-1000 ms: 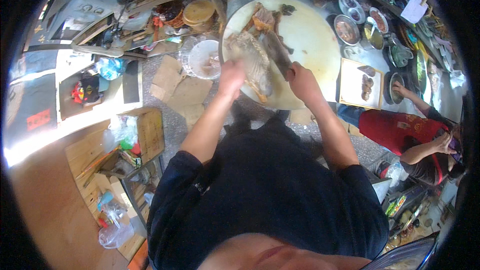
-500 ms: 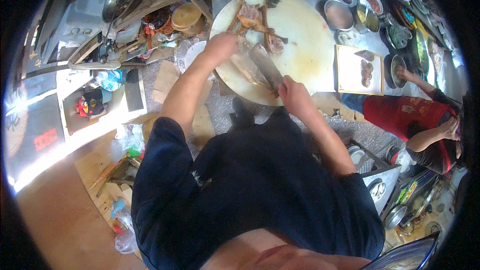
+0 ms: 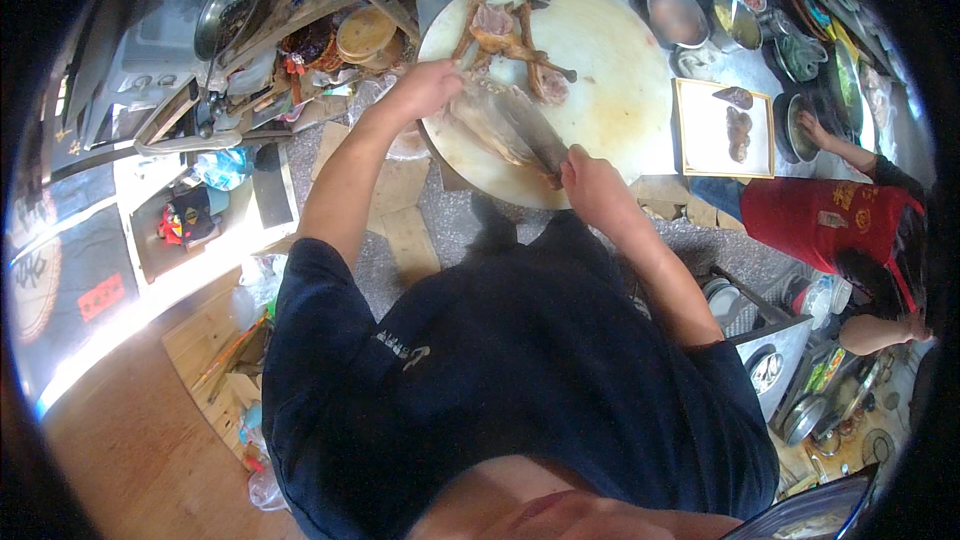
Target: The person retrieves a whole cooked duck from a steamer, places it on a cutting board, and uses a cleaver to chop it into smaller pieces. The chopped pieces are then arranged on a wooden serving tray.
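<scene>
The pale piece of meat lies on the round board's near-left side, its far end pinched by the left hand, seemingly for steadiness. The right hand grips the cleaver by its handle, keeping fingers clear of the blade beside the meat.

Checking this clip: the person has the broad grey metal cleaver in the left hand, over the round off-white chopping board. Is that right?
Not quite: the head view shows the broad grey metal cleaver in the right hand, over the round off-white chopping board.
</scene>
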A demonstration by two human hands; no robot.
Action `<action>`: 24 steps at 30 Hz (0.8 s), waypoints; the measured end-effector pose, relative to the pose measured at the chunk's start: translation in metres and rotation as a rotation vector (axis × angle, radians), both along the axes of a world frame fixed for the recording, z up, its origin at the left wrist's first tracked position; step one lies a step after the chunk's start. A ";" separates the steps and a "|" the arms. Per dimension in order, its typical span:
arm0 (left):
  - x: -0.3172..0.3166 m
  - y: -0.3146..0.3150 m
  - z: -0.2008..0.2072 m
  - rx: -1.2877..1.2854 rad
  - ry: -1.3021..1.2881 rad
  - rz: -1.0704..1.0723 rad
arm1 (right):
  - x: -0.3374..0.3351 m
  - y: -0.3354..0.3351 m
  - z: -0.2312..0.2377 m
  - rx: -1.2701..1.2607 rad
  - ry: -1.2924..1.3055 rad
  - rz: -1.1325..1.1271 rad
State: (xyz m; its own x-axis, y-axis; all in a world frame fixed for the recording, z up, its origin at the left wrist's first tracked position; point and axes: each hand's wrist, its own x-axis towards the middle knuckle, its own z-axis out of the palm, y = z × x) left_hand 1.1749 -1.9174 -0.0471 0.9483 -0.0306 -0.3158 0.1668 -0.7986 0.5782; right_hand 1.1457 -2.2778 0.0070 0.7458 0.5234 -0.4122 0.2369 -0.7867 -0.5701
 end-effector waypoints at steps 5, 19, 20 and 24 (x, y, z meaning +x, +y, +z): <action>0.003 0.034 -0.009 -0.353 0.131 0.368 | 0.001 0.000 -0.004 -0.035 -0.007 0.025; 0.023 -0.058 0.057 -0.723 0.115 0.238 | -0.010 -0.067 0.025 0.179 0.118 -0.352; 0.028 -0.094 0.059 -0.705 0.140 0.220 | -0.012 -0.089 0.030 0.241 0.123 -0.463; 0.073 -0.250 0.050 -0.639 0.218 0.118 | -0.010 -0.181 0.031 0.460 0.333 -0.856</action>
